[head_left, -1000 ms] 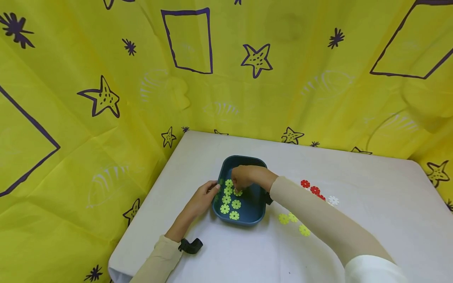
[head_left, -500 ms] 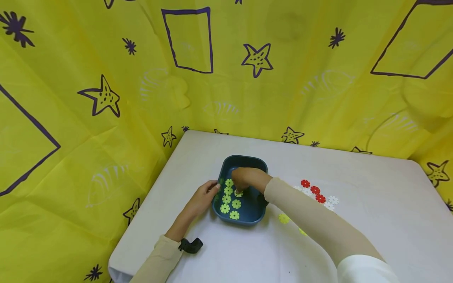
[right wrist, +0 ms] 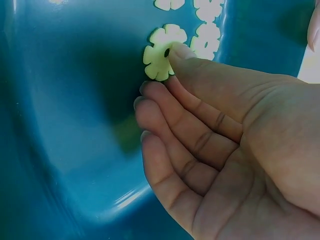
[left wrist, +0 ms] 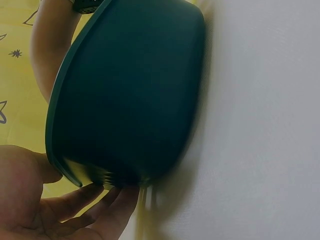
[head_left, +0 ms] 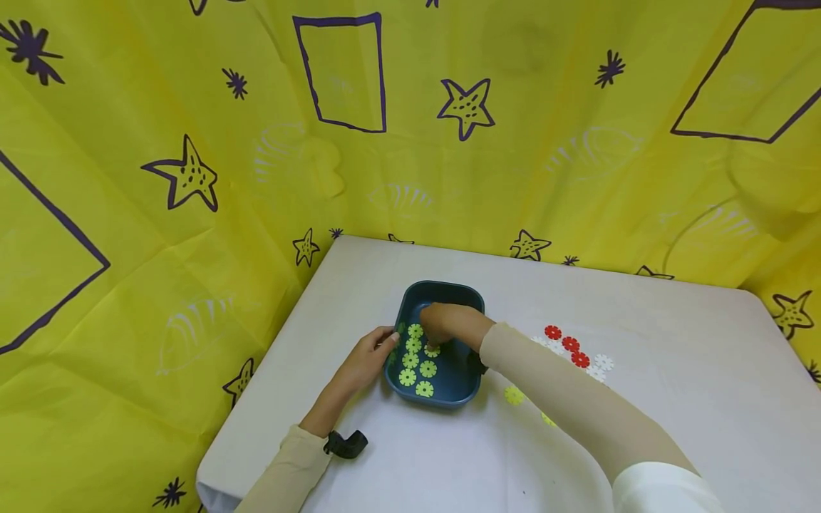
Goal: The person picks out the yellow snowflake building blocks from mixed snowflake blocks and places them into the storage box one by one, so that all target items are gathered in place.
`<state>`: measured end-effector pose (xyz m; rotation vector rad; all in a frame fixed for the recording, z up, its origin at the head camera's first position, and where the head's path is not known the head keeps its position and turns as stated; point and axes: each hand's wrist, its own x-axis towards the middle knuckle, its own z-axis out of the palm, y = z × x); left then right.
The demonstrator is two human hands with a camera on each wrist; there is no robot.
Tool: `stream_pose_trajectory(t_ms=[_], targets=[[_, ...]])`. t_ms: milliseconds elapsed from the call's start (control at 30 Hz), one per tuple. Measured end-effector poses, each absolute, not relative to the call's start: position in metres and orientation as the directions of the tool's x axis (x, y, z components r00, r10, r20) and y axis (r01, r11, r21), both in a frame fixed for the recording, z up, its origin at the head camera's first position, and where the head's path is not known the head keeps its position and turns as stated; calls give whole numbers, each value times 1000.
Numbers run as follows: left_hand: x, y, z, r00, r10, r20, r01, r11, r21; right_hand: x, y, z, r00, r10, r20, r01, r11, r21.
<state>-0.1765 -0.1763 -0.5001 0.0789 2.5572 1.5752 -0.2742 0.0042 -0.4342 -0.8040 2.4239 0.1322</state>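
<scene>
A dark blue-green plastic tray rests on the table. My left hand holds its left side; in the left wrist view the thumb is at the rim and the fingertips press the outer wall. Inside the tray, my right hand pinches a yellow-green notched flower disc between thumb and index finger, close to the tray floor. The other fingers curl beside it. Several matching discs lie in two rows along the tray's left side.
To the right of the tray, red discs and white discs lie grouped on the white tablecloth. Yellow discs lie nearer, partly hidden by the right forearm. A yellow patterned curtain hangs behind the table.
My right hand has shifted slightly down, and its forearm has moved left, uncovering more red and white discs and covering some yellow ones. The left hand keeps its place on the tray.
</scene>
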Motion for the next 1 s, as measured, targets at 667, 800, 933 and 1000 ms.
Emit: stream_pose_trajectory(t_ms=[667, 800, 933, 1000], targets=[[-177, -175, -502, -989, 115, -90, -30, 443, 896, -276, 77, -398, -623, -754, -210, -596, 630, -497], [-176, -175, -502, -989, 114, -95, -34, 447, 894, -273, 109, -392, -669, -728, -147, -550, 619, -560], [-176, -175, -502, -990, 109, -94, -34, 461, 887, -267, 143, -388, -722, -680, -132, -486, 633, -602], [-177, -175, -502, -990, 106, -93, -34, 462, 886, -261, 158, -388, -739, -658, -143, -455, 644, -615]])
